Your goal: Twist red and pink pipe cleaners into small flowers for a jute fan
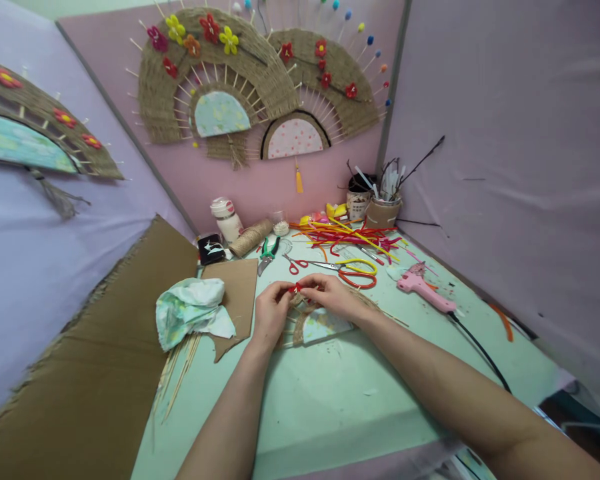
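Observation:
Near the middle of the green tabletop, my left hand (273, 308) and my right hand (330, 293) meet at a small red flower-like piece (295, 289), pinched between their fingertips. Under both hands lies a small woven fan (325, 325) with a half-round centre of green and yellow patterned cloth. Thin sticks stick out from the fan's right side. My hands cover much of the fan's upper part.
Scissors (357, 269) and green-handled pliers (269, 253) lie behind my hands. Red and yellow stems (350, 235) are heaped at the back. A pink glue gun (425, 290) with a black cord is on the right; patterned cloth (193, 310), cardboard (237, 283) and sticks (180, 373) are left.

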`<state>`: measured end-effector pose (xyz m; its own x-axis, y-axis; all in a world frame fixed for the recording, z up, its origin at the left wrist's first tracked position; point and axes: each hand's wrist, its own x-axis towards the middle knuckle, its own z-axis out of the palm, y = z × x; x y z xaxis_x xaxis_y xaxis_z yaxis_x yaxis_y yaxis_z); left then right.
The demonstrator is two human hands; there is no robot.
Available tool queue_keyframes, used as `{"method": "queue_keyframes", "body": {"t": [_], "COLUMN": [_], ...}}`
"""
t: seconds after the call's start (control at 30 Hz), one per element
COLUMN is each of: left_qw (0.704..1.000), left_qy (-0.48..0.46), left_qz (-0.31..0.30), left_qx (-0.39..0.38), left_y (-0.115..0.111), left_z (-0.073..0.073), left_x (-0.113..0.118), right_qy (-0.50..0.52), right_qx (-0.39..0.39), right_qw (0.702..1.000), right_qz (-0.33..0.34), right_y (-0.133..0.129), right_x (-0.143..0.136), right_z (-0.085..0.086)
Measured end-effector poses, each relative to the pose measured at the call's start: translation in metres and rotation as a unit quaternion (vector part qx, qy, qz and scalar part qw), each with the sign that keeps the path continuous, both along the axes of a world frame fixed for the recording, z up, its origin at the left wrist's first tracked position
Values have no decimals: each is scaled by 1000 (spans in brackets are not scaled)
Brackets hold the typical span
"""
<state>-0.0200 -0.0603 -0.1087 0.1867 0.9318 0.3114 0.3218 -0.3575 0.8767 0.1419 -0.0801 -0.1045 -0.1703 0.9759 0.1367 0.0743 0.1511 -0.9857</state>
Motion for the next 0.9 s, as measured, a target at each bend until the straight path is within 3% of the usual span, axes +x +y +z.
{"method": "queue_keyframes", "body": {"t": [0.23,0.4,0.63,0.9], "left_qw": [991,986,991,1000], "left_qy": [69,93,84,-6], "left_qz": [-20,-36,-39,-7], "left_qx": [116,134,95,-30], "left_y": [1,3,-3,-6], "left_z": [1,-3,-2,-4], "left_x": [-4,-5,1,7], "right_qy": [-58,-76,-57,-62], "right_qx": [50,62,28,46], "right_qw": [997,995,998,995], "right_qz": [-15,-21,-25,-59], "right_y": [2,3,5,1], "right_x": [2,2,3,-1], "right_z": [-5,-10,-17,-11]}}
